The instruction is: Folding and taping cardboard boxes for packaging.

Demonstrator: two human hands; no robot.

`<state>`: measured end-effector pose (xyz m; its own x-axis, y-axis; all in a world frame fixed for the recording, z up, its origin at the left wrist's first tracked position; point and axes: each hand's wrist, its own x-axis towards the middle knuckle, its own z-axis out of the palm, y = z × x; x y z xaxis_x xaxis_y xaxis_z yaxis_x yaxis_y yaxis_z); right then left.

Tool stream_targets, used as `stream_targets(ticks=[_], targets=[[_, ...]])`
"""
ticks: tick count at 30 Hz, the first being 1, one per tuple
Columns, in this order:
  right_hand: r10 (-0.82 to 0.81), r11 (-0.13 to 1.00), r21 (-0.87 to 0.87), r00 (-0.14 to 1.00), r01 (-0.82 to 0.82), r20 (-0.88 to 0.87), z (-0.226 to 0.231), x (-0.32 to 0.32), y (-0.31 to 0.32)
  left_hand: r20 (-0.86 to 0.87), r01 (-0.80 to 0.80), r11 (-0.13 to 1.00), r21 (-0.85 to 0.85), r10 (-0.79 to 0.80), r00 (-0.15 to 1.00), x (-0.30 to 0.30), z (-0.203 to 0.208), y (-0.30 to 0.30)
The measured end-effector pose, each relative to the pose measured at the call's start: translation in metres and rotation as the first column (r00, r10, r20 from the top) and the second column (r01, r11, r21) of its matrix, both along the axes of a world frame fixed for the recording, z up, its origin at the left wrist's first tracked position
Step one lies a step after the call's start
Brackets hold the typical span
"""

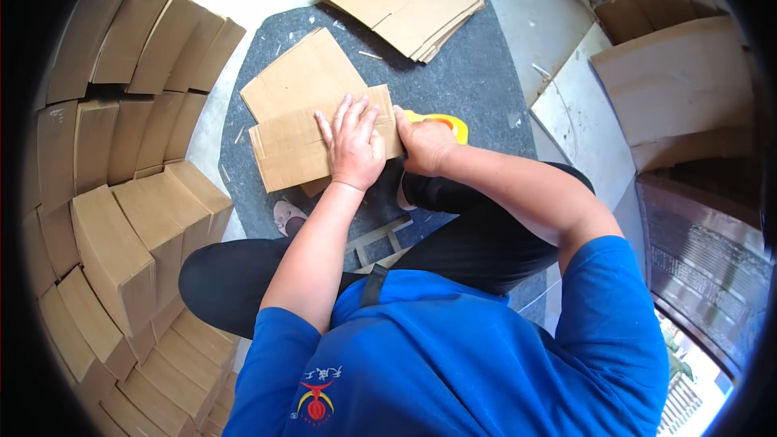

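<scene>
A folded cardboard carton [287,150] lies slantwise in front of me. My left hand [354,146] rests on its top, fingers spread and flat, pressing near its right half. At the carton's right end is my right hand [425,144], its thumb along the cardboard edge. Its fingers curl around a yellow ring-shaped tape roll [460,128], partly hidden behind the hand. Under the carton's far edge lies another flat piece of cardboard [303,73], sticking out toward the upper left.
Flattened cartons [396,0] are piled at the far end of the dark grey mat [486,73]. Stacked cartons [121,235] rise along my left side. More cardboard [676,89] stands at the right. A slatted wooden piece [380,243] lies between my legs.
</scene>
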<state>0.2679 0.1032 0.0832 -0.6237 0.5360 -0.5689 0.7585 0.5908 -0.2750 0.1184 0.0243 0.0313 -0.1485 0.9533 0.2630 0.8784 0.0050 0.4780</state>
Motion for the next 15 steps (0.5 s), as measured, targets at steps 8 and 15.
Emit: stream_targets(ticks=[8, 15], targets=[[0.145, 0.986, 0.054, 0.968, -0.159, 0.204, -0.050, -0.003, 0.001, -0.128, 0.052, 0.998, -0.028, -0.056, 0.990, 0.007, 0.006, -0.009], [0.147, 0.851, 0.476, 0.970, -0.224, 0.194, 0.005, -0.010, -0.039, -0.246, 0.042, 0.967, -0.251, -0.106, 0.963, 0.011, 0.015, -0.030]])
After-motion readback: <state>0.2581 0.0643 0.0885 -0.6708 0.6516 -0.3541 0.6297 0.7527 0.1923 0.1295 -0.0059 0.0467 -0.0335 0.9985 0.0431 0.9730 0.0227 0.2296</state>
